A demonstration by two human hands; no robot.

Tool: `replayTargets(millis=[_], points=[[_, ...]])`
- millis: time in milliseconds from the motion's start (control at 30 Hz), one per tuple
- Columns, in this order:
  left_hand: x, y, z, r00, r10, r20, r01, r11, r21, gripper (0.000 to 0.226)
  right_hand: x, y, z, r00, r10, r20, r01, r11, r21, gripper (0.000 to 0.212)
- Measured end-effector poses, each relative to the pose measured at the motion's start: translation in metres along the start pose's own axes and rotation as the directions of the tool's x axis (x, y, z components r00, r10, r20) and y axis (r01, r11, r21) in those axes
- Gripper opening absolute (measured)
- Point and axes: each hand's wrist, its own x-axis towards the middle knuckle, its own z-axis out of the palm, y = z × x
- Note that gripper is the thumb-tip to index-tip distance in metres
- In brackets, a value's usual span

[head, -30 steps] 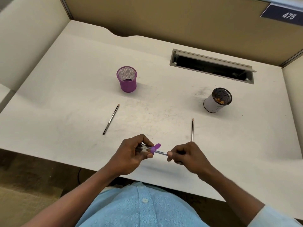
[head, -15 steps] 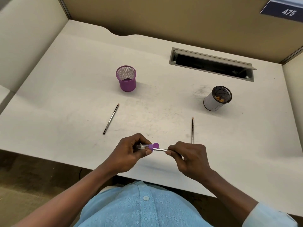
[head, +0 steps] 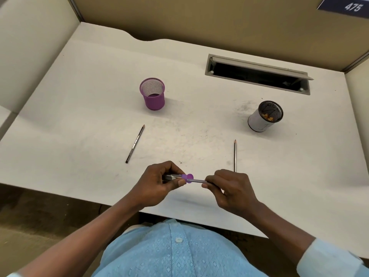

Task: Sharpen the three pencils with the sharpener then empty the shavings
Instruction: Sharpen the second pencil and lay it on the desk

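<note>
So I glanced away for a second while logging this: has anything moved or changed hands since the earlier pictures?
Very little. The left hand still holds the sharpener and the right hand still grips the pencil pushed into it; the right hand's grip has shifted slightly, consistent with twisting. Nothing was picked up or let go. The two loose pencils, purple mesh cup and white cup stayed put.

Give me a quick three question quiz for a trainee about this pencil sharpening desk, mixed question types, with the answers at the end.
1. True or false: the purple mesh cup holds pencils.
2. How many pencils lie loose on the desk?
3. Which hand holds the sharpener: A left, B right?

Key
1. False; no pencils show in it.
2. Two: one at left, one at right.
3. A; the left hand holds it while the right hand holds the third pencil.
</note>
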Motion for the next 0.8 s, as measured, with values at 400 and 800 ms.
replayTargets(millis=[400,800], points=[[-0.005,-0.001,-0.011,0.999,0.050,0.011,-0.051,0.996,0.075,0.014,0.017,-0.006,-0.005,0.676,0.465,0.572,-0.732,0.518,0.443,0.014],[-0.007,-0.001,-0.012,0.995,0.089,0.041,-0.092,0.994,0.064,0.017,0.029,-0.003,-0.011,0.389,0.393,0.833,-0.921,0.133,0.367,0.027]])
